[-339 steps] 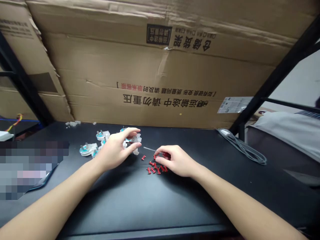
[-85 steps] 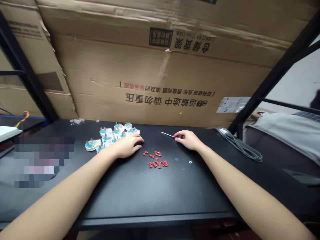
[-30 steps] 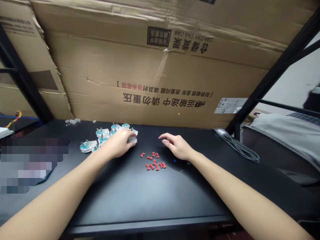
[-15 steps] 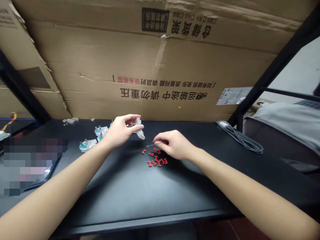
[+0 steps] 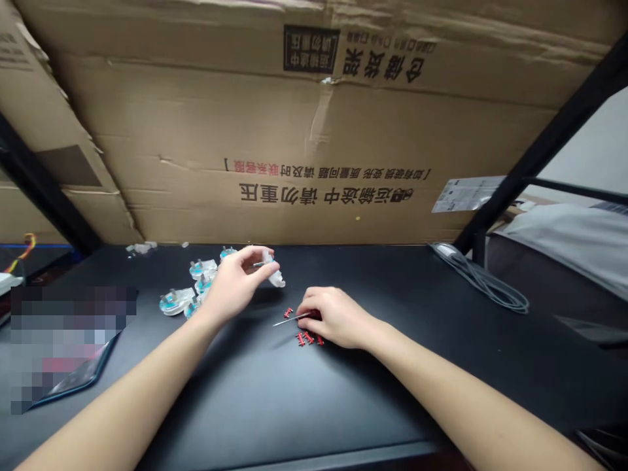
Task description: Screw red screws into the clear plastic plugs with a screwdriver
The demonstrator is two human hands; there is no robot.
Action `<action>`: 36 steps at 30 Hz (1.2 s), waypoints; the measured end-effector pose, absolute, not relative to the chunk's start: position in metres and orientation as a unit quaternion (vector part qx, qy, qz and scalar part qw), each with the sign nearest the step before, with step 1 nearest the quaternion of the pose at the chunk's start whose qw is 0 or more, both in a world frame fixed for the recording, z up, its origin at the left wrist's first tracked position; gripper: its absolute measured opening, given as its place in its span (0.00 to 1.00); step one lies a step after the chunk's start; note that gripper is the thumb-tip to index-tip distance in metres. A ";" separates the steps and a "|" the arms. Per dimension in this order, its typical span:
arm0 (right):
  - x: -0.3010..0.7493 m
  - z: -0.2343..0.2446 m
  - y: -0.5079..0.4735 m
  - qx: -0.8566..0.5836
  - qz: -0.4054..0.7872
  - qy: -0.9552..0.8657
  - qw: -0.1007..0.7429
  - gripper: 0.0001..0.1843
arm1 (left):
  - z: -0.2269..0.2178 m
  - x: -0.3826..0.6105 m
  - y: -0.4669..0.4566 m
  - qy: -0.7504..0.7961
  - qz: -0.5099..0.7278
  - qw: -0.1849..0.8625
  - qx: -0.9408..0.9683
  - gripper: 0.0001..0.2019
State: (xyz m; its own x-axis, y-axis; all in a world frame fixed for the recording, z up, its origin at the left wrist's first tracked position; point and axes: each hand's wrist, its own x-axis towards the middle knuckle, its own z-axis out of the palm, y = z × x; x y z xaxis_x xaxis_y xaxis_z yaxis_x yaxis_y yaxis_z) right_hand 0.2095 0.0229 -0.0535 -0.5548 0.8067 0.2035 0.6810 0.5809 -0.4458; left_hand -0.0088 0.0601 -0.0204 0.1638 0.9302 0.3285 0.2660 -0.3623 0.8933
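My left hand [image 5: 239, 278] is closed, thumb and fingers pinching a clear plastic plug [image 5: 276, 279] above the black table. Metal shows between the fingertips. My right hand [image 5: 333, 317] is lower, closed around a thin metal-shafted tool [image 5: 289, 320] whose tip points left; its handle is mostly hidden in the fingers. Several small red parts [image 5: 309, 337] with metal ends lie under and in front of this hand, some covered by it. One more red part [image 5: 288, 313] sits just beyond the shaft. Left of my left hand are several clear plugs with blue faces and metal pins [image 5: 176, 301].
Behind the black table [image 5: 275, 405] stands a large cardboard sheet [image 5: 196, 118]. A coiled grey cable [image 5: 483, 278] lies at the back right. Small clear scraps [image 5: 141, 248] are at the back left, and a dark-edged flat device [image 5: 83, 383], partly blurred out, is at the left.
My right hand has come down nearer over the red parts, now covering more of them, and the tool's shaft shows more. My left hand still holds the plug. The view has tilted slightly.
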 end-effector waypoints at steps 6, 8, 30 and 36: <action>0.214 -0.059 0.024 -0.420 0.193 -0.853 0.240 0.01 | -0.024 -0.006 0.049 0.449 0.427 0.341 0.707 0.20; 0.215 -0.059 0.024 -0.422 0.201 -0.847 0.252 0.02 | -0.027 -0.005 0.046 0.455 0.414 0.327 0.717 0.21; 0.210 -0.021 -0.016 -0.368 0.415 -0.611 0.565 0.11 | -0.021 0.023 -0.002 0.307 0.434 0.502 0.682 0.22; 0.210 -0.020 -0.021 -0.383 0.394 -0.616 0.565 0.11 | -0.018 0.024 -0.004 0.299 0.427 0.477 0.707 0.21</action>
State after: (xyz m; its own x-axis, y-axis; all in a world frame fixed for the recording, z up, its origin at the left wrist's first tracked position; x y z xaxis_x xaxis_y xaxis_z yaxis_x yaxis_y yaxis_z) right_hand 0.2097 -0.0211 -0.0203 -0.0691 0.9161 0.3951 0.0267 0.3976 -0.9172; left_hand 0.0238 -0.0036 -0.0177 0.4557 0.8309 0.3192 0.0148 -0.3656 0.9307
